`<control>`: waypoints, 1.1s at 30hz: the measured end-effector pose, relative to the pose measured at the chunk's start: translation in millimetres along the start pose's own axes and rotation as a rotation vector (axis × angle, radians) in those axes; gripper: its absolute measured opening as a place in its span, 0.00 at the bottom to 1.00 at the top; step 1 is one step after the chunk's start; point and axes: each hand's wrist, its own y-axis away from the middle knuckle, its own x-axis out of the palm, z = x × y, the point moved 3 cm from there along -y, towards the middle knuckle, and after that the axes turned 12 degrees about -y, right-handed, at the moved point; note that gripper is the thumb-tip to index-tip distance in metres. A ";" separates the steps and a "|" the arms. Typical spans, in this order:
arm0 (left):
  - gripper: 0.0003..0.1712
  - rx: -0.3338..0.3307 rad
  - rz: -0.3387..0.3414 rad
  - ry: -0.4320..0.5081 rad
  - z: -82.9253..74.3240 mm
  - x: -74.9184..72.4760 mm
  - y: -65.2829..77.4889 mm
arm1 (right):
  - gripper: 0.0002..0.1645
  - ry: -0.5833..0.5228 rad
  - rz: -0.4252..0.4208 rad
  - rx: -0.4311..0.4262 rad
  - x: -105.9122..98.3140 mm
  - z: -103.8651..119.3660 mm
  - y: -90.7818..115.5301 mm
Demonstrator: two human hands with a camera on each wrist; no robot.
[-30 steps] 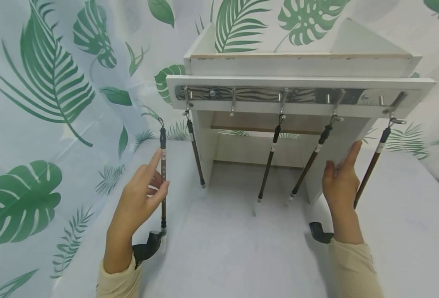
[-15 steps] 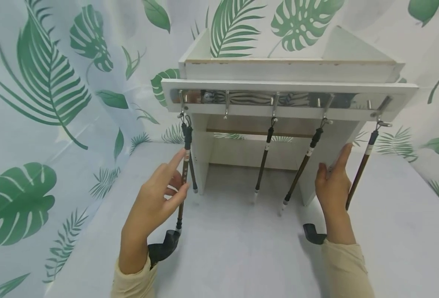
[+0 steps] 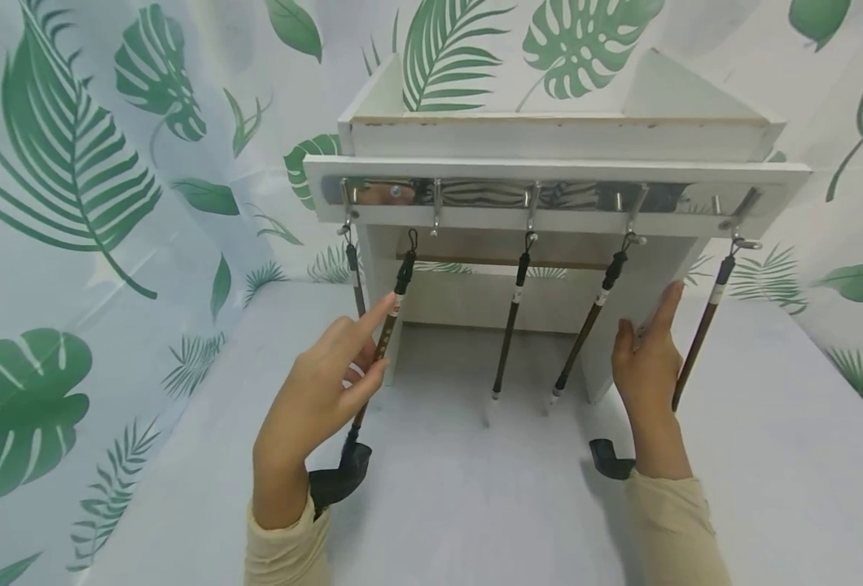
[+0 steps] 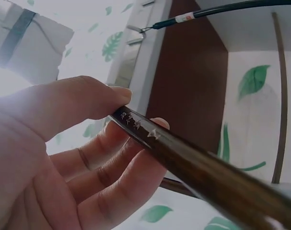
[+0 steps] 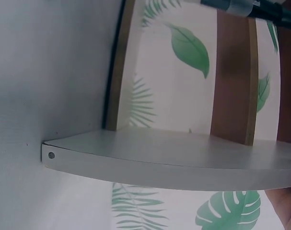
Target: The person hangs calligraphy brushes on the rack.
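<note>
My left hand (image 3: 321,391) pinches a calligraphy brush (image 3: 383,338) by its brown handle, between thumb and fingers. Small pale characters mark this handle in the left wrist view, where the thumb (image 4: 83,103) lies over it. The brush's cord loop is near the second hook (image 3: 436,207) from the left, a little to its left and apart from it. My right hand (image 3: 647,374) grips the front edge of the white rack's right side panel (image 5: 183,178), thumb on the inner side. The lower brush tip is hidden behind the left hand.
A white hook board (image 3: 490,216) with a shiny metal strip spans the rack's front. Brushes hang by loops from the other hooks: one brush (image 3: 353,273) at far left, a middle brush (image 3: 508,342), another brush (image 3: 585,338) and a rightmost brush (image 3: 701,334). Leaf-print cloth stands behind.
My left hand has carried the brush rightward, from left of the rack past the leftmost hanging brush to near the second hook. The right hand keeps its grip on the panel.
</note>
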 end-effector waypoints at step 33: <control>0.36 -0.062 0.026 -0.148 -0.5 13.6 -5.6 | 0.41 -0.007 -0.009 0.003 1.6 3.1 2.3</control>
